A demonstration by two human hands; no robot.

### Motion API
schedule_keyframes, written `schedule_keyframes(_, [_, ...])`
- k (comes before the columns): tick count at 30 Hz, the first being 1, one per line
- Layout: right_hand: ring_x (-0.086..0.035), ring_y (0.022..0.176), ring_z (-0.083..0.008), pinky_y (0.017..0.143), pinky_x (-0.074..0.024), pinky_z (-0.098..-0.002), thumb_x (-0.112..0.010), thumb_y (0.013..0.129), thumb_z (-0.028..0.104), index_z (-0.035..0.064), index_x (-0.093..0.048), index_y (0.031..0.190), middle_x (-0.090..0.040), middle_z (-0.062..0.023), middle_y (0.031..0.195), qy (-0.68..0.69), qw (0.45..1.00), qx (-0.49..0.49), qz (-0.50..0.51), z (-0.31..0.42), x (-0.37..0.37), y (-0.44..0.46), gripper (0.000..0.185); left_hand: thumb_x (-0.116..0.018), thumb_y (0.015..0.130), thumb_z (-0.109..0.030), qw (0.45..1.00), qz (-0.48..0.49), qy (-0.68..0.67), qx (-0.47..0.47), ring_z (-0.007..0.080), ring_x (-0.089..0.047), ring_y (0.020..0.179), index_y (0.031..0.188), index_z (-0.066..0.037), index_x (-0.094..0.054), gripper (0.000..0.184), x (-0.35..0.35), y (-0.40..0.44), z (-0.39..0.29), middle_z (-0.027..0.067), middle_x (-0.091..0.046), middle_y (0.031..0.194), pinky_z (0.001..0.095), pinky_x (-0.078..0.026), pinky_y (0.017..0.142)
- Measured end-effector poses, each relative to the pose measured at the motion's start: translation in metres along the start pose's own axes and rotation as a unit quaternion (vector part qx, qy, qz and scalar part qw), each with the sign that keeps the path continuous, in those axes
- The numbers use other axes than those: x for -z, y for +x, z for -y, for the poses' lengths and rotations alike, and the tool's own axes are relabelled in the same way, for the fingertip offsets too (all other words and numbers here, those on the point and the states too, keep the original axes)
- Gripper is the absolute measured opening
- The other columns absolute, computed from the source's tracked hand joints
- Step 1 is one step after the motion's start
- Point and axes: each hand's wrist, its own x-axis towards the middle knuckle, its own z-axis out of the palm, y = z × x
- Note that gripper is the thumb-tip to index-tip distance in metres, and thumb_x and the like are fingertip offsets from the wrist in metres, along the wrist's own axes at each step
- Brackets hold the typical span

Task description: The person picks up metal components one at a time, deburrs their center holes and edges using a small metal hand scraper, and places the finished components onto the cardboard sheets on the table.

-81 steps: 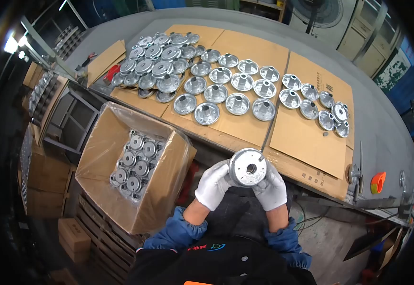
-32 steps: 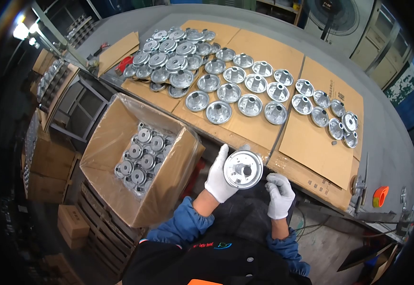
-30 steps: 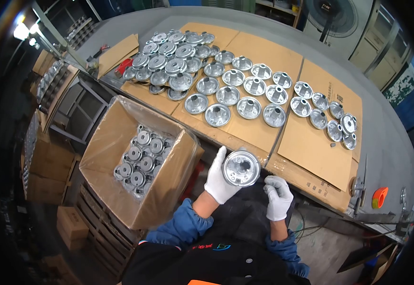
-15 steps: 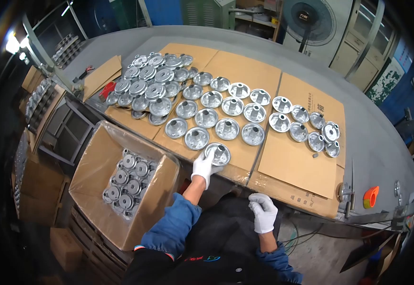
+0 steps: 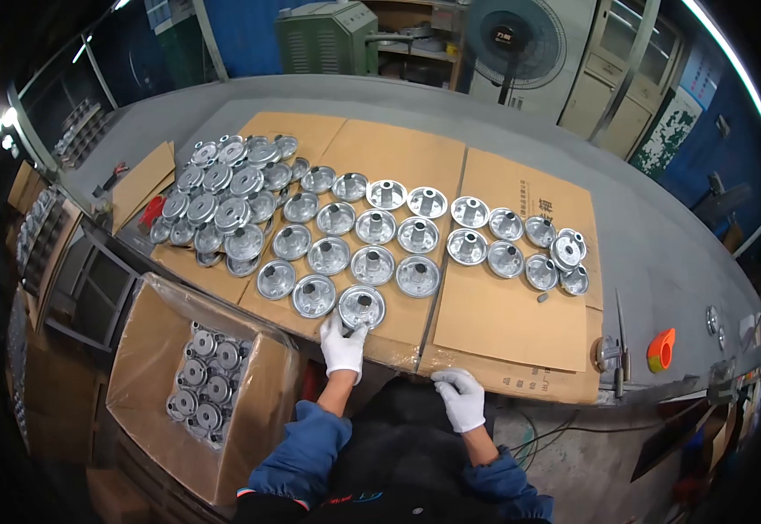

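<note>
My left hand (image 5: 343,349), in a white glove, has its fingers closed on the near rim of a round metal part (image 5: 362,307). This part is shiny and dished, with a raised hub whose top is dark; it sits hub up at the front of the cardboard (image 5: 520,336). By the table's front edge, my gloved right hand (image 5: 461,399) hangs with loosely bent fingers and nothing visible in it. Rows of similar metal parts (image 5: 372,265) stand behind and beside the left hand. Stacked metal parts (image 5: 216,178) fill the cardboard's left side.
A plastic-lined carton (image 5: 258,410) with several metal parts (image 5: 217,388) inside stands below the table at left. An orange tape roll (image 5: 661,349) and a thin rod-like tool (image 5: 622,345) lie at right. A fan (image 5: 513,39) stands beyond the table.
The metal part at my left hand has gone from tilted to lying flat on the cardboard, with my fingers now at its near rim. The camera view has shifted, moving the table leftward and down.
</note>
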Motion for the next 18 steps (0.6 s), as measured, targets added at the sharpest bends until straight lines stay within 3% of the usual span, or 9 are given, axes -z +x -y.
schedule_keyframes(2, [-0.063, 0.073, -0.0209, 0.066, -0.0514, -0.0276, -0.061, 0.073, -0.005, 0.0038, -0.069, 0.083, -0.064, -0.0099, 0.09, -0.148, 0.98, 0.132, 0.012, -0.004, -0.003, 0.016, 0.015, -0.075, 0.068, -0.006, 0.999, -0.015, 0.016, -0.029, 0.0214, -0.056, 0.095, 0.134, 0.001, -0.04, 0.075, -0.007, 0.002, 0.01, 0.0149, -0.051, 0.112, 0.0294, -0.046, 0.083])
schedule_keyframes(3, [-0.062, 0.08, -0.0268, 0.071, -0.0504, -0.0326, -0.061, 0.075, 0.0, 0.0076, -0.069, 0.083, -0.063, -0.0101, 0.09, -0.159, 0.979, 0.126, 0.022, -0.007, -0.006, 0.024, 0.014, -0.077, 0.066, -0.008, 0.997, -0.032, 0.032, -0.057, 0.0214, -0.055, 0.089, 0.134, 0.002, -0.039, 0.078, -0.01, 0.004, 0.015, 0.0143, -0.051, 0.105, 0.0305, -0.046, 0.08])
schedule_keyframes(4, [-0.062, 0.08, -0.0268, 0.071, -0.0504, -0.0326, -0.061, 0.075, 0.0, 0.0076, -0.069, 0.083, -0.063, -0.0101, 0.09, -0.159, 0.979, 0.127, 0.019, -0.004, -0.008, 0.033, 0.014, -0.077, 0.066, -0.008, 0.997, -0.031, 0.031, -0.059, 0.0214, -0.055, 0.089, 0.134, 0.002, -0.039, 0.078, -0.008, 0.002, 0.007, 0.0143, -0.051, 0.105, 0.0305, -0.046, 0.08])
schedule_keyframes(6, [-0.059, 0.089, -0.0298, 0.076, -0.0475, -0.0381, -0.06, 0.076, 0.006, 0.0091, -0.066, 0.092, -0.062, -0.0092, 0.097, -0.314, 0.924, 0.213, 0.038, 0.007, -0.015, 0.056, 0.017, -0.077, 0.068, -0.019, 0.999, -0.012, -0.049, 0.02, 0.0269, -0.054, 0.087, 0.131, 0.002, -0.043, 0.075, 0.002, -0.006, -0.019, 0.0157, -0.05, 0.1, 0.0356, -0.046, 0.079])
schedule_keyframes(8, [-0.058, 0.092, -0.0311, 0.079, -0.0461, -0.04, -0.06, 0.076, 0.009, 0.0098, -0.062, 0.099, -0.061, -0.0103, 0.101, -0.369, 0.903, 0.214, 0.042, 0.012, -0.023, 0.078, 0.023, -0.079, 0.067, -0.024, 0.998, -0.029, -0.054, -0.009, 0.0264, -0.052, 0.083, 0.131, 0.001, -0.043, 0.077, 0.001, -0.011, -0.018, 0.0142, -0.047, 0.095, 0.037, -0.045, 0.076])
schedule_keyframes(11, [-0.056, 0.095, -0.0335, 0.081, -0.0453, -0.0432, -0.062, 0.074, 0.013, 0.0102, -0.056, 0.11, -0.058, -0.0128, 0.107, -0.437, 0.876, 0.201, 0.039, 0.012, -0.039, 0.108, 0.036, -0.077, 0.07, -0.031, 0.978, -0.063, 0.082, -0.18, 0.024, -0.053, 0.076, 0.13, -0.002, -0.046, 0.073, -0.002, -0.008, -0.005, 0.0145, -0.048, 0.095, 0.0356, -0.046, 0.069])
schedule_keyframes(14, [-0.056, 0.096, -0.0353, 0.081, -0.0466, -0.0456, -0.064, 0.072, 0.014, 0.0076, -0.05, 0.115, -0.055, -0.0177, 0.11, -0.439, 0.883, 0.162, 0.05, -0.001, -0.056, 0.13, 0.046, -0.074, 0.073, -0.028, 0.994, -0.025, 0.048, -0.1, 0.024, -0.053, 0.073, 0.128, -0.003, -0.048, 0.066, 0.005, -0.003, -0.016, 0.0141, -0.048, 0.093, 0.0354, -0.046, 0.067])
schedule_keyframes(16, [-0.057, 0.096, -0.0363, 0.081, -0.0469, -0.0465, -0.064, 0.072, 0.013, 0.0054, -0.051, 0.115, -0.055, -0.0184, 0.111, -0.422, 0.887, 0.149, 0.116, 0.0, -0.062, 0.135, 0.045, -0.072, 0.076, -0.023, 0.994, -0.032, 0.033, -0.098, 0.0231, -0.052, 0.072, 0.127, -0.003, -0.049, 0.059, 0.003, -0.003, -0.014, 0.0136, -0.049, 0.093, 0.0349, -0.046, 0.066])
schedule_keyframes(18, [-0.057, 0.096, -0.0367, 0.082, -0.047, -0.0452, -0.062, 0.074, 0.012, 0.0058, -0.05, 0.115, -0.055, -0.0187, 0.11, -0.403, 0.896, 0.152, 0.111, -0.005, -0.056, 0.135, 0.043, -0.07, 0.077, -0.018, 0.994, -0.055, -0.003, -0.089, 0.022, -0.052, 0.07, 0.126, -0.003, -0.049, 0.055, 0.0, -0.002, -0.007, 0.0136, -0.049, 0.094, 0.034, -0.046, 0.065])
